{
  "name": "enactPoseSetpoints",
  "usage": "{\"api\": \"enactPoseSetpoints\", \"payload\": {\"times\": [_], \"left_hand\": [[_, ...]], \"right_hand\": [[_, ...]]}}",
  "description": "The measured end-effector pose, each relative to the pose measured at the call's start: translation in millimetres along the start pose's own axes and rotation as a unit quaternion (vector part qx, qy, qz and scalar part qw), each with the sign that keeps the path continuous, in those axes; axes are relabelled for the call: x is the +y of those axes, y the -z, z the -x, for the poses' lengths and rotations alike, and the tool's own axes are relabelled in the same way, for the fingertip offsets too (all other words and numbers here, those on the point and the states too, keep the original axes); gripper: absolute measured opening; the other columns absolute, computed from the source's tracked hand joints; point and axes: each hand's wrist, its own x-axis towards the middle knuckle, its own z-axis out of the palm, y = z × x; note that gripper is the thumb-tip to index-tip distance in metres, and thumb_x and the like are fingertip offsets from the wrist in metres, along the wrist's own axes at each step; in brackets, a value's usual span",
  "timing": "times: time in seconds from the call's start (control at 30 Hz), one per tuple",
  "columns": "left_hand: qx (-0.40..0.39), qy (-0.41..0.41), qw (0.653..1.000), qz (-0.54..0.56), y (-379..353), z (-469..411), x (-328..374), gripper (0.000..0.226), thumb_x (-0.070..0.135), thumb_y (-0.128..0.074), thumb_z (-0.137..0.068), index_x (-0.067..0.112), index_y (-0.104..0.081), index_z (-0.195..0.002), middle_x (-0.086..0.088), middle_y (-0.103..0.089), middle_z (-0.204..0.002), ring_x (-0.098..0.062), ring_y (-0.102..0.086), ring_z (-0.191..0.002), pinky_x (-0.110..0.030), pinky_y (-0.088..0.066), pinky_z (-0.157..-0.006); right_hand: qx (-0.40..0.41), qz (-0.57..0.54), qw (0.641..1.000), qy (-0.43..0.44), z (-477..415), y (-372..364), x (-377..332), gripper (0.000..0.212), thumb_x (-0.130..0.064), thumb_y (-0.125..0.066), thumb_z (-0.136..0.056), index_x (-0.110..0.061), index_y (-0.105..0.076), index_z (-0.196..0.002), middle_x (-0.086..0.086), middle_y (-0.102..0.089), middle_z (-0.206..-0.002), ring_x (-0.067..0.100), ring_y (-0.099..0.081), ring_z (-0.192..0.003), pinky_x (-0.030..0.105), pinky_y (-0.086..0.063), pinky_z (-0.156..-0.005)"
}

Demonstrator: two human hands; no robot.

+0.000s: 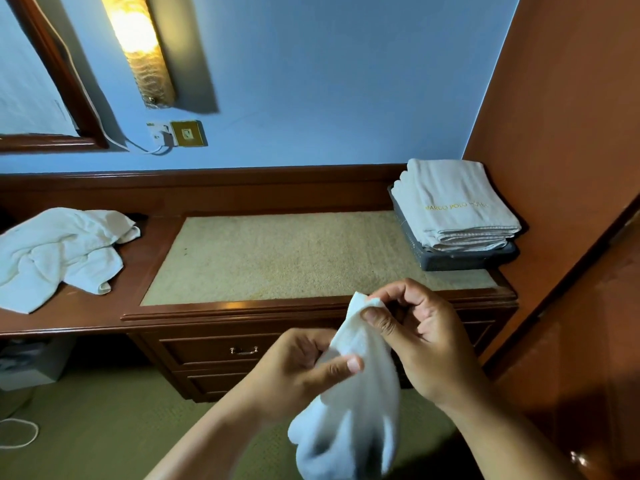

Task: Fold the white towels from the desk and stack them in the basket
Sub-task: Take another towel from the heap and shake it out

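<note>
towel (349, 393): white, not folded, held up in the air just in front of the table (277, 258) edge, not touching it. One corner pokes up btwn the two hands. The rest hangs bunched toward the bottom of the view, and the lower end is blurry.
right hand (415, 337): the higher one. Thumb + index fingers (376, 319) are pinched tight on that top corner. Other fingers are curled in loose behind, off the cloth afaict.
left hand (294, 372): lower and a bit left of the right one. Fingers are curled round the towel's edge just under the corner, w/ the thumb (344, 367) pressed flat on the front of the cloth.
hands: close together but not touching each other, towel runs btwn them.
pile (59, 254): more white towels, crumpled, on the lower wood part at the far left of the table, well apart from the hands.
basket (464, 259): dark grey, back right corner of the table, right by the brown side wall.
stack (457, 206): folded white towels sitting in the basket and rising above its rim. Top one has gold lettering, only partly readable.
table top: beige inlay w/ a wood frame, drawers below w/ a metal handle (244, 350).
wall: blue, w/ a lit lamp (138, 46), a mirror corner (41, 98) and a socket (188, 133) w/ a white cable plugged in beside it.
</note>
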Motion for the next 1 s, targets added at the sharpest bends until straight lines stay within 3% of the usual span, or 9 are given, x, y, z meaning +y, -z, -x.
{"api": "enactPoseSetpoints", "payload": {"times": [0.07, 0.17, 0.3, 0.37, 0.53, 0.63, 0.77, 0.93, 1.0], "left_hand": [[-0.029, 0.029, 0.998, -0.04, 4.7, -2.7, 1.8, 0.053, 0.053, -0.069, -0.09, 0.0, -0.069, -0.096, -0.03, -0.069, -0.094, -0.026, -0.065, -0.084, -0.054, -0.05, -0.069], [-0.003, 0.007, 0.999, -0.037, 17.9, -9.9, 18.8, 0.03, 0.041, -0.061, -0.097, 0.015, -0.075, -0.093, -0.012, -0.074, -0.089, -0.015, -0.067, -0.083, -0.032, -0.05, -0.072], [0.07, -0.055, 0.995, -0.035, 33.2, -28.0, 43.9, 0.038, 0.04, -0.065, -0.094, 0.004, -0.073, -0.1, -0.024, -0.072, -0.1, -0.047, -0.067, -0.1, -0.062, -0.05, -0.092], [0.091, -0.079, 0.991, -0.064, 35.0, -36.6, 50.8, 0.035, 0.044, -0.068, -0.09, 0.01, -0.075, -0.097, -0.019, -0.074, -0.098, -0.048, -0.066, -0.099, -0.067, -0.051, -0.089], [0.105, -0.14, 0.972, -0.154, 25.5, -42.7, 60.7, 0.034, 0.053, -0.065, -0.088, 0.019, -0.067, -0.093, -0.007, -0.07, -0.088, -0.03, -0.067, -0.086, -0.05, -0.055, -0.076], [0.102, -0.145, 0.963, -0.202, 20.9, -43.8, 61.9, 0.027, 0.046, -0.064, -0.09, 0.02, -0.062, -0.093, -0.003, -0.066, -0.083, -0.026, -0.064, -0.076, -0.046, -0.053, -0.067], [0.186, -0.179, 0.952, -0.166, 30.4, -54.8, 87.9, 0.017, 0.035, -0.06, -0.091, 0.018, -0.064, -0.09, -0.009, -0.065, -0.076, -0.021, -0.058, -0.065, -0.036, -0.046, -0.059], [0.225, -0.242, 0.903, -0.276, 48.9, -80.8, 171.4, 0.016, 0.031, -0.061, -0.096, 0.022, -0.062, -0.082, 0.003, -0.055, -0.064, -0.008, -0.043, -0.058, -0.027, -0.036, -0.054], [0.241, -0.263, 0.887, -0.293, 57.9, -94.5, 207.5, 0.016, 0.03, -0.063, -0.097, 0.021, -0.065, -0.083, -0.003, -0.059, -0.066, -0.009, -0.045, -0.058, -0.027, -0.037, -0.055]], "right_hand": [[0.014, -0.007, 1.0, 0.003, -7.4, 2.6, -4.6, 0.008, -0.027, -0.074, -0.083, -0.025, -0.068, -0.086, -0.003, -0.069, -0.078, 0.005, -0.063, -0.072, 0.018, -0.049, -0.068], [0.002, 0.002, 1.0, 0.0, -26.1, 13.0, -14.2, 0.008, -0.023, -0.074, -0.084, -0.028, -0.07, -0.088, -0.007, -0.069, -0.08, 0.005, -0.062, -0.076, 0.021, -0.05, -0.071], [-0.02, 0.025, 0.999, 0.006, -50.6, 24.0, -27.9, 0.012, -0.016, -0.075, -0.086, -0.027, -0.07, -0.089, -0.004, -0.07, -0.085, 0.011, -0.063, -0.081, 0.03, -0.052, -0.078], [-0.015, 0.039, 0.999, 0.02, -59.8, 26.1, -33.7, 0.013, -0.014, -0.074, -0.089, -0.026, -0.07, -0.089, -0.005, -0.07, -0.084, 0.01, -0.063, -0.08, 0.03, -0.052, -0.077], [0.009, 0.088, 0.993, 0.072, -76.4, 24.0, -51.5, 0.012, -0.015, -0.074, -0.09, -0.026, -0.07, -0.09, -0.005, -0.07, -0.087, 0.015, -0.064, -0.08, 0.03, -0.052, -0.075], [0.009, 0.117, 0.988, 0.095, -81.0, 19.3, -58.1, 0.009, -0.018, -0.073, -0.09, -0.025, -0.069, -0.093, -0.004, -0.069, -0.087, 0.022, -0.064, -0.08, 0.031, -0.052, -0.074], [-0.008, 0.182, 0.979, 0.089, -96.4, 28.7, -75.4, 0.016, -0.012, -0.066, -0.093, -0.028, -0.065, -0.095, -0.009, -0.065, -0.08, 0.011, -0.057, -0.063, 0.024, -0.047, -0.059], [-0.043, 0.398, 0.9, 0.172, -157.1, 38.5, -137.4, 0.032, -0.007, -0.06, -0.087, -0.03, -0.066, -0.108, -0.011, -0.063, -0.094, -0.004, -0.056, -0.067, 0.008, -0.041, -0.064], [-0.042, 0.48, 0.842, 0.242, -190.3, 42.7, -170.5, 0.019, -0.013, -0.059, -0.087, -0.028, -0.069, -0.095, -0.008, -0.061, -0.09, 0.002, -0.057, -0.072, 0.025, -0.05, -0.068]]}}
